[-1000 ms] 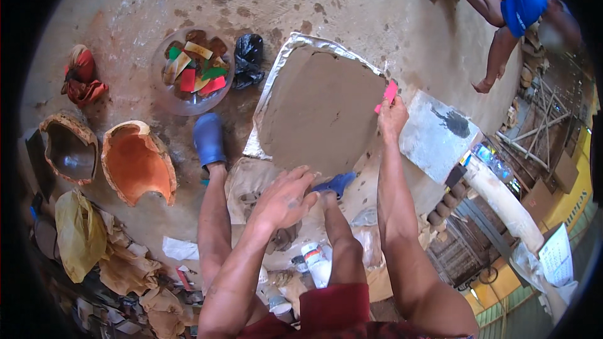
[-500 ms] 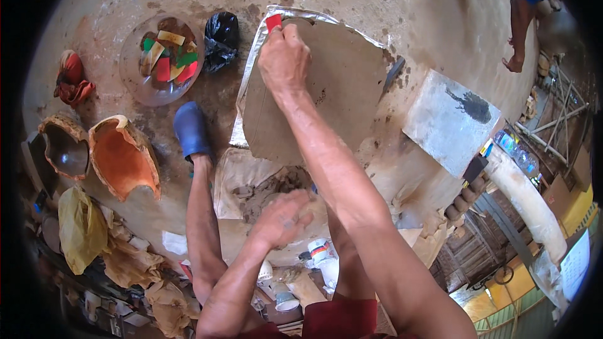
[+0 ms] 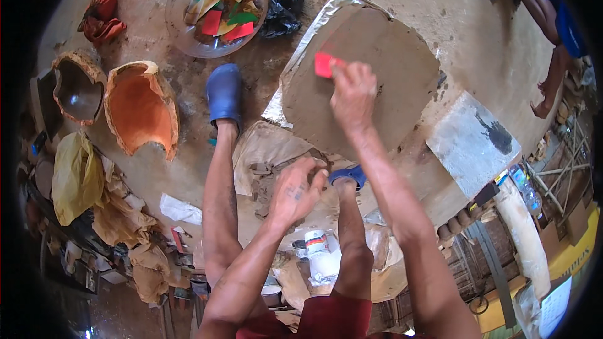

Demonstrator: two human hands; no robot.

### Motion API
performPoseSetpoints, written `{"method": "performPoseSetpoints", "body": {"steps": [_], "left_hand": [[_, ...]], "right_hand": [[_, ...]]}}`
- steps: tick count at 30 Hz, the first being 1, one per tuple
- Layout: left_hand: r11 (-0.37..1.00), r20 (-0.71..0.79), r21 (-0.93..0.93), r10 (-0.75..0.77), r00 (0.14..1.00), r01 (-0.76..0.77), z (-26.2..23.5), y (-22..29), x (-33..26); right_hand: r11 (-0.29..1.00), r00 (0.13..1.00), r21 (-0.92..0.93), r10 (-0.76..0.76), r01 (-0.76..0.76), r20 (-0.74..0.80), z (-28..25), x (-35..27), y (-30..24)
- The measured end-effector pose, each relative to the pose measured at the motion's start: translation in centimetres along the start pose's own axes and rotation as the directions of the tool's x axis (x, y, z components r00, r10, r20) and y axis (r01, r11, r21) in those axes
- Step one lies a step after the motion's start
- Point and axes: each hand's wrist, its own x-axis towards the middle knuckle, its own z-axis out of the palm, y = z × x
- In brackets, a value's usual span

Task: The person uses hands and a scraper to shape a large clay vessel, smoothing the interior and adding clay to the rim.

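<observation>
My right hand (image 3: 355, 97) pinches a small red scraper card (image 3: 328, 64), its face against the wet clay slab (image 3: 383, 50). The slab is broad, flat and grey-brown, with a rounded outline. Beneath its left side shows a silvery-white sheet (image 3: 276, 112). My left hand (image 3: 296, 193) hovers over or rests by a heap of soft clay scraps (image 3: 264, 179); which of these I cannot tell. Its fingers are loosely bent, with the thumb apart, and nothing shows in them. The clay scraps lie on a pale cloth (image 3: 264, 144) between my feet.
A clear round tub (image 3: 179, 41) holds several coloured cards, beside a black plastic bag (image 3: 284, 7). Two broken-edged clay pots (image 3: 141, 110) lie at left. A grey board (image 3: 468, 150) lies right of the slab. Another person's leg (image 3: 556, 78) shows at the upper right.
My right hand has drawn the red card from the slab's far left edge in toward its middle. My left hand has stopped blurring near the clay scraps. The whole view has shifted.
</observation>
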Motion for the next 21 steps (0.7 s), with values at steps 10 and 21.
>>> {"method": "performPoseSetpoints", "body": {"steps": [10,21], "left_hand": [[0.974,-0.386,-0.204,-0.175,0.906,0.101,-1.3,0.7,1.7],[0.915,-0.466,-0.387,-0.298,0.833,0.110,1.1,-3.4,1.3]], "right_hand": [[0.980,0.915,0.177,-0.156,0.095,0.371,-1.2,-12.7,-6.6],[0.995,0.994,0.000,-0.101,0.101,0.039,1.4,-6.0,-4.2]]}}
